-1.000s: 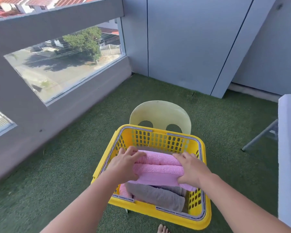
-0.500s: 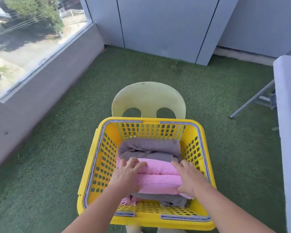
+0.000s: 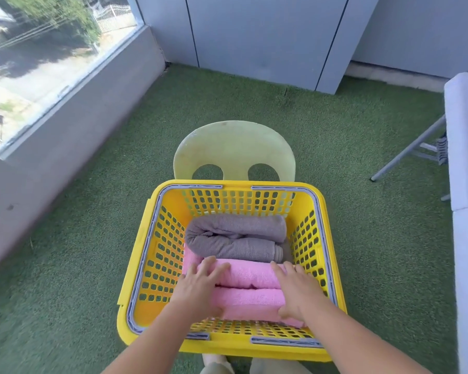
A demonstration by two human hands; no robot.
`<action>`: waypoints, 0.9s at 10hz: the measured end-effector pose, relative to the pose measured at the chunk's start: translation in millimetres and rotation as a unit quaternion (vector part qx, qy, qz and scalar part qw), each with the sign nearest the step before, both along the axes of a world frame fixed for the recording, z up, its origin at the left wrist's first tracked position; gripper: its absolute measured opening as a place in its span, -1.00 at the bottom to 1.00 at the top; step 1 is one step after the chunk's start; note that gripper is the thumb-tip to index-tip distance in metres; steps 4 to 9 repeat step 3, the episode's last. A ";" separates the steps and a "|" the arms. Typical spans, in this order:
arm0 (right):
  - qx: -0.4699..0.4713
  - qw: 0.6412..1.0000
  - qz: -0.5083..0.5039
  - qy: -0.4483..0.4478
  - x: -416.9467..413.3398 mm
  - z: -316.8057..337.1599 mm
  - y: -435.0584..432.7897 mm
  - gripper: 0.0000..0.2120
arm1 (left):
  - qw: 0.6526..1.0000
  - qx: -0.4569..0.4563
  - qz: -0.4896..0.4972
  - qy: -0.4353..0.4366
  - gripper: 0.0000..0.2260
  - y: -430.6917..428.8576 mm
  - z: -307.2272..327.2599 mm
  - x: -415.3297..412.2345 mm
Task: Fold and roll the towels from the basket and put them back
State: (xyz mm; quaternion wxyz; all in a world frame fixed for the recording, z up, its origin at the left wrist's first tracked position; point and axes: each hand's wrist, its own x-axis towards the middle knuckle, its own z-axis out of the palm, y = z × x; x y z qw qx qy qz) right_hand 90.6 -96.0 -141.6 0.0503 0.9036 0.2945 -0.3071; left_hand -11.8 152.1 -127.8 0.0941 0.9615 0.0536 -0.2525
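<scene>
A yellow perforated basket [image 3: 238, 202] stands on a pale plastic chair [image 3: 234, 147]. Inside it, a rolled grey towel [image 3: 235, 236] lies at the far side. A rolled pink towel [image 3: 250, 290] lies in front of it, low in the basket's near half. My left hand [image 3: 200, 288] grips the pink roll's left end, fingers over the top and thumb on the near side. My right hand [image 3: 295, 290] grips its right end the same way. Another bit of pink cloth [image 3: 189, 259] shows under the rolls at the left.
Green artificial turf [image 3: 87, 238] covers the floor around the chair. A white folding table [image 3: 465, 157] with a grey metal leg [image 3: 408, 149] stands at the right. A low grey wall with a window [image 3: 73, 122] runs along the left, and grey panels close the back.
Both hands have lowered the pink roll from above the rim into the basket's near half, in front of the grey roll. The view has tilted down and closer.
</scene>
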 end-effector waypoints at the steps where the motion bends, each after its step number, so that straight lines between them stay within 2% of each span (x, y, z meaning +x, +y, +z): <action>1: 0.010 1.000 0.011 -0.005 0.7 8.6 0.9 0.22 | 1.000 0.006 0.009 -0.005 -0.07 -5.4 7.4 2.1; 3: 0.039 0.999 0.014 -0.022 6.4 35.9 -1.1 0.11 | 0.998 0.033 0.030 -0.035 -0.13 -13.3 30.2 5.5; 9: 0.039 0.999 0.014 -0.022 6.4 35.9 -1.1 0.11 | 0.998 0.033 0.030 -0.035 -0.13 -13.3 30.2 5.5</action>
